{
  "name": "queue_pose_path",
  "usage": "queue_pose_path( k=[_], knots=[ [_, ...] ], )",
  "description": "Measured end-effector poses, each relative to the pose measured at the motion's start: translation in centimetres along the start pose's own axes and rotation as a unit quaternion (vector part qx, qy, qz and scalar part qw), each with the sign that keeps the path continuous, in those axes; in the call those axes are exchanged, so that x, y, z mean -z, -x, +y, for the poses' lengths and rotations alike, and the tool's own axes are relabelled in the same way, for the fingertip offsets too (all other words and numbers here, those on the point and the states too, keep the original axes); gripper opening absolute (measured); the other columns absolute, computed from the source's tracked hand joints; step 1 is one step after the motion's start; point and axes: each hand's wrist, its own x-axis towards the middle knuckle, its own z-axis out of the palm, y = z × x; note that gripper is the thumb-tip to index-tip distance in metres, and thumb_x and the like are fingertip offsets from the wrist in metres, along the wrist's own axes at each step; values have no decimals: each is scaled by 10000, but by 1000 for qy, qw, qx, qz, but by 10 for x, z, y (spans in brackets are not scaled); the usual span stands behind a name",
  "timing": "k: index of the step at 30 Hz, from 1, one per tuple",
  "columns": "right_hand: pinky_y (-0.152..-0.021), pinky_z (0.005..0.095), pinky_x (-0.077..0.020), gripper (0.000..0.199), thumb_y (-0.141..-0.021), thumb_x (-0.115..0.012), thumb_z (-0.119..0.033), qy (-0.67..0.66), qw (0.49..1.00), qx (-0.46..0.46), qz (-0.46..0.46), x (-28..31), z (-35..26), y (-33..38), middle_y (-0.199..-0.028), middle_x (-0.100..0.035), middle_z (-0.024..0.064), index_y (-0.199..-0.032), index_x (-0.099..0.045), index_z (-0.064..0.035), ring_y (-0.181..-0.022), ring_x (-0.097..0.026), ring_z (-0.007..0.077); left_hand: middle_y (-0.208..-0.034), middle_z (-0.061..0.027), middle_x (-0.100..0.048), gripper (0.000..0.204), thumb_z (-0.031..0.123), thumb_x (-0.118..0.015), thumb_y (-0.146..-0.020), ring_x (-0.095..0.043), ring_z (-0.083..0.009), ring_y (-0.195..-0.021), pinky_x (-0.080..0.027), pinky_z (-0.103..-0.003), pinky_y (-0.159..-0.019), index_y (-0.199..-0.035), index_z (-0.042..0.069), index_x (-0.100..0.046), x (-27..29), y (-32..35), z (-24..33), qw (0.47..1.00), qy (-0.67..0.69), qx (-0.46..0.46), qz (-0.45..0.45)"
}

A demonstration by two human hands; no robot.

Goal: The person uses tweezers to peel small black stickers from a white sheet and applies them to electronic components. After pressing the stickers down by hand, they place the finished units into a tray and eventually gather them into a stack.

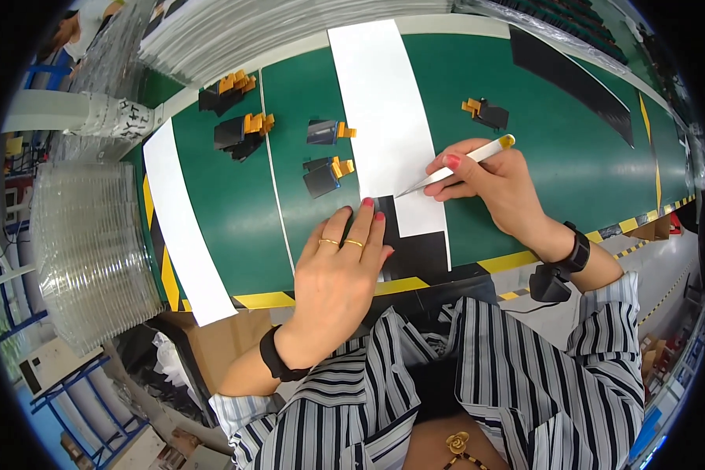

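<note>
My right hand (503, 188) grips a pair of white tweezers (471, 160), whose fine tip points down at a long white strip (384, 102). At its near end the strip shows black areas (417, 254), with the tweezer tip close to the border of black and white. My left hand (338, 262) lies with fingers stretched out, fingertips resting at the strip's left edge beside the black part. Just left of the strip are two small dark flat pieces with orange flex tabs, a farther one (321, 131) and a nearer one (321, 178).
Stacked dark pieces with orange tabs (239, 133) lie at the far left, and another piece (489, 115) right of the strip. A second white strip (184, 223) and a black strip (576, 82) lie on the green mat (235, 211). Clear plastic trays (94, 251) are stacked at left.
</note>
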Motion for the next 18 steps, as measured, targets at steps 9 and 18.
queue_pose_path(
  k=[9,18],
  knots=[
    [-598,307,-557,217,-918,-474,-155,-170,985,33,-18,12,1,-3,-874,-627,187,-926,-560,44,-673,-658,254,-1078,-129,-571,314,149,-645,-724,-556,-264,-928,-486,-336,-745,-987,-14,-591,0,2,-17,999,51,-5,11],
    [-572,309,-546,221,-923,-464,-176,-132,990,41,-18,13,-4,1,-875,-628,195,-921,-559,24,-663,-656,252,-852,-87,-591,228,74,-659,-748,-595,-227,-808,-487,-304,-680,-942,-4,-567,15,-28,-49,989,5,147,15]
  ],
)
